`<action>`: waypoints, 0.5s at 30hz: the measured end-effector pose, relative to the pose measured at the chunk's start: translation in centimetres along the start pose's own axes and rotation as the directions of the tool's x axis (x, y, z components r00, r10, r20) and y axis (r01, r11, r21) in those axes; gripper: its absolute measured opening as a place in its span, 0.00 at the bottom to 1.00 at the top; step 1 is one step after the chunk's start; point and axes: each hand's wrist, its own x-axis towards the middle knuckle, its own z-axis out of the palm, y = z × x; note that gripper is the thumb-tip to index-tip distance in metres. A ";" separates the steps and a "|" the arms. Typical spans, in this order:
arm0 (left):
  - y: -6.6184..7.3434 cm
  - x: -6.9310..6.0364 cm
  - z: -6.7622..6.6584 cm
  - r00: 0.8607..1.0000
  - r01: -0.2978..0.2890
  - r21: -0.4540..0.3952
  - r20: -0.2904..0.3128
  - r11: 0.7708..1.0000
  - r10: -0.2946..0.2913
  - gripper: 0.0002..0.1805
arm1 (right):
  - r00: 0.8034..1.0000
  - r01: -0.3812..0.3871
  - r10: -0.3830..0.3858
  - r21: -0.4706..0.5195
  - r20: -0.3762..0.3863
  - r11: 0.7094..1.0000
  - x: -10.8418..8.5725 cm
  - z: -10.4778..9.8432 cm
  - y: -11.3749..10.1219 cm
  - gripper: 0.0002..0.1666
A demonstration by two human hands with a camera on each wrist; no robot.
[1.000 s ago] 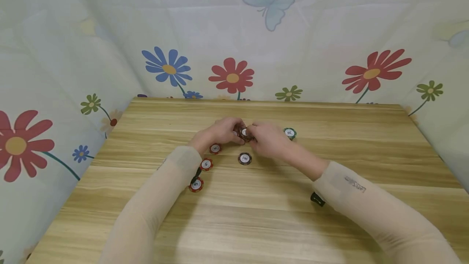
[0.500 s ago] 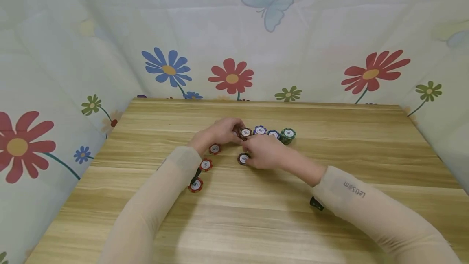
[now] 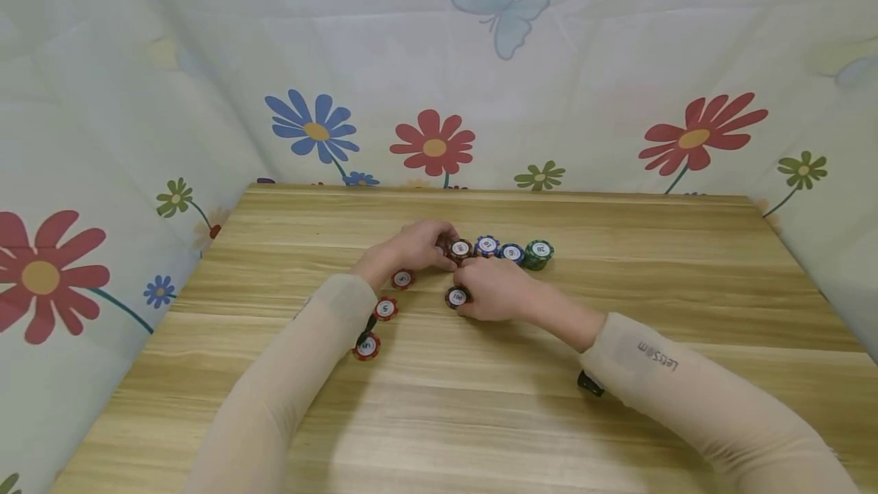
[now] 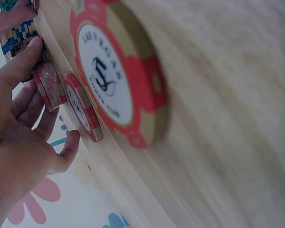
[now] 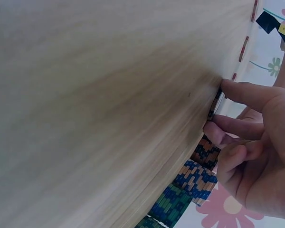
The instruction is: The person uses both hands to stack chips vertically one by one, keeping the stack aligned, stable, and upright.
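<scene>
My left hand [image 3: 414, 246] curls its thumb and fingers around a dark stack of poker chips [image 3: 460, 248] marked 100. In the left wrist view a short red stack [image 4: 52, 88] stands by those fingers; the head view hides it behind the hand. A single dark poker chip [image 3: 456, 296], also marked 100, lies flat on the table in front of that stack. My right hand [image 3: 495, 290] pinches this chip by its edges between thumb and finger, as the right wrist view shows. Two blue stacks [image 3: 488, 245] and a green stack [image 3: 539, 251] stand to the right.
Separate red chips [image 3: 386, 309] marked 5 lie on the wooden table [image 3: 439, 418] beside the left forearm. Small black devices are on both wrists, the right wrist's device [image 3: 591, 383] showing below the sleeve. A flowered curtain [image 3: 583, 82] hangs behind the table's back edge.
My right hand has left the dark stack, moved toward me and taken hold of the single dark poker chip. The blue stacks have come into sight. My left hand stays at the stack.
</scene>
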 end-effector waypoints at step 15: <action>0.1 -0.1 0.0 1.000 0.007 0.014 0.002 1.000 -0.007 0.22 | 1.000 -0.005 0.005 -0.004 -0.011 1.000 -0.1 0.0 -0.2 0.11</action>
